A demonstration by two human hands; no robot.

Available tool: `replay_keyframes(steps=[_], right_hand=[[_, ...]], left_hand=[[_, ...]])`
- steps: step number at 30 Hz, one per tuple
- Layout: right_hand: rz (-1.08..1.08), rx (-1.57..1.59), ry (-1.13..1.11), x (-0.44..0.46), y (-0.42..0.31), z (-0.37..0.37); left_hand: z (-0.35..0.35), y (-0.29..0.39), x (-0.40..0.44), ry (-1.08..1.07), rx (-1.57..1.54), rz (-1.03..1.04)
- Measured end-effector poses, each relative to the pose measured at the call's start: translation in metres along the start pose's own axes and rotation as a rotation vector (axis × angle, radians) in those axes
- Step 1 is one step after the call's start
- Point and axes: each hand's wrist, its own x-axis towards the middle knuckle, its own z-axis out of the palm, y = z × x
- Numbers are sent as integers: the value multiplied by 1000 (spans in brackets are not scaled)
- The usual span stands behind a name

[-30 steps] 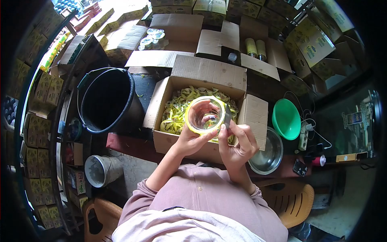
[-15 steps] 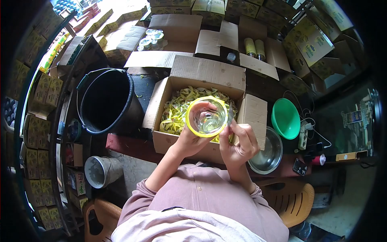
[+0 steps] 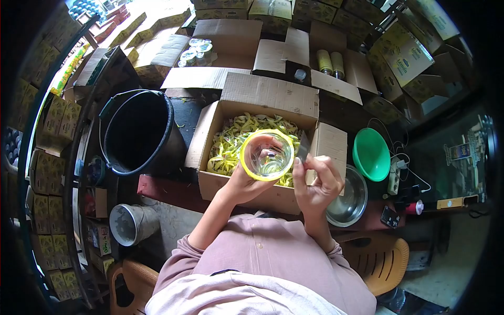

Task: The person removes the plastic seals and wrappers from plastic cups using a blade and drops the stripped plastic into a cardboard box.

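My left hand is wrapped round a clear see-through container with a bright yellow rim, its mouth facing me; some fingers show through it. My right hand, just to the right, pinches a thin grey blade that points up, a little apart from the rim. What handle the blade has, if any, is hidden in the fingers. Below both hands, an open cardboard box holds a heap of yellow-green strips.
A black bucket stands left of the box, a grey pail lower down. To the right are a green bowl and a metal bowl. Behind, open cartons hold lidded tubs and two yellow bottles.
My right hand and the blade have moved right, away from the container's rim. My left hand with the container has shifted slightly down and left.
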Motion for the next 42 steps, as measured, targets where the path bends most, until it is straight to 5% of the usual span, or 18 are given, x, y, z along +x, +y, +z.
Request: replay_keyframes(steps=[11,25,42], right_hand=[[-157,-169,38,-2,-3,5],[-75,-37,-12,-5,0,-1],[-113,-102,-26,-1,1,7]], left_hand=[[-2,-1,-3,-43,68,25],[-4,-1,-3,-43,-70,-54],[-16,2,-2,-107,222,40]])
